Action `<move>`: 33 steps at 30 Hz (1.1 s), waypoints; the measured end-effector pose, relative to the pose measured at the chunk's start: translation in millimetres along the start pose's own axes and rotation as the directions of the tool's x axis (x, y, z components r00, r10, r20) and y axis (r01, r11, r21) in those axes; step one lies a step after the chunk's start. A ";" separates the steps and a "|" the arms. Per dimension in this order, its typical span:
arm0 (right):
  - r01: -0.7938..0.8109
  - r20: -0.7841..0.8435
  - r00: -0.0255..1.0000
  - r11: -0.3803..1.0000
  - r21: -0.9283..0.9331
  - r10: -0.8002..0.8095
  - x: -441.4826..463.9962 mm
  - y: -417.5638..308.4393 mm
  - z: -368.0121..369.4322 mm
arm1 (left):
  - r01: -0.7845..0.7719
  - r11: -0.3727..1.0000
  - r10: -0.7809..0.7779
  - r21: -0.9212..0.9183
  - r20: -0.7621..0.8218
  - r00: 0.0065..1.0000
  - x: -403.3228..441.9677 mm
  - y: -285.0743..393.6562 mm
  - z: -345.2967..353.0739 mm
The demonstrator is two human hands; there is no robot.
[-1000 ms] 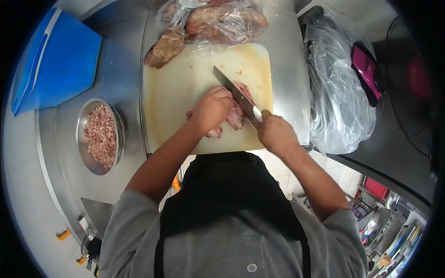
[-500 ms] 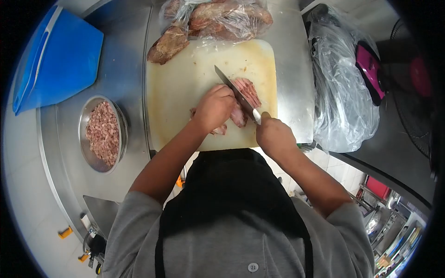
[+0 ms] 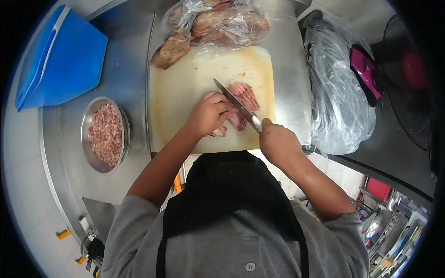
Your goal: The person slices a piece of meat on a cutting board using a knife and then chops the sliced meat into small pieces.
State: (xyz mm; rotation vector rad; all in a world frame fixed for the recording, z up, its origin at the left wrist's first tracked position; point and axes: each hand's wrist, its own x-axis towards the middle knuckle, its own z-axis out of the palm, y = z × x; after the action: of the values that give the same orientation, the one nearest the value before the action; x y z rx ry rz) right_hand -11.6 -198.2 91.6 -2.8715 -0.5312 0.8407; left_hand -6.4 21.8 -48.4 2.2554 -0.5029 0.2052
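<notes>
My right hand is closed round the white handle of a knife, whose blade slants up and left over the cutting board. Curled fingers of my left hand press on a piece of meat just left of the blade. Thin strips of cut meat lie to the right of the blade. A smaller piece sits below my left hand, partly covered by it.
Bagged meat lies at the board's top edge, beside a brown chunk. At left are a bowl of diced meat and a blue container. Clear plastic bags lie at right.
More strips show right of the blade than a second ago, and they are spread wider. My left hand has shifted slightly left, its fingers less over the meat. The knife stays beside the meat.
</notes>
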 end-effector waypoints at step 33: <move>-0.086 0.094 0.992 0.996 -0.001 0.085 -10.3 4.5 -5.5 | 0.193 0.957 -0.160 0.216 -0.160 0.974 -19.9 19.0 6.2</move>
State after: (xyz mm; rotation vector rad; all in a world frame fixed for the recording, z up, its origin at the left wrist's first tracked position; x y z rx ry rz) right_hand -15.4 -206.0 100.6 -2.8818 -0.4180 0.9922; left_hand -32.4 11.6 -45.6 2.4739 -0.2084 0.3434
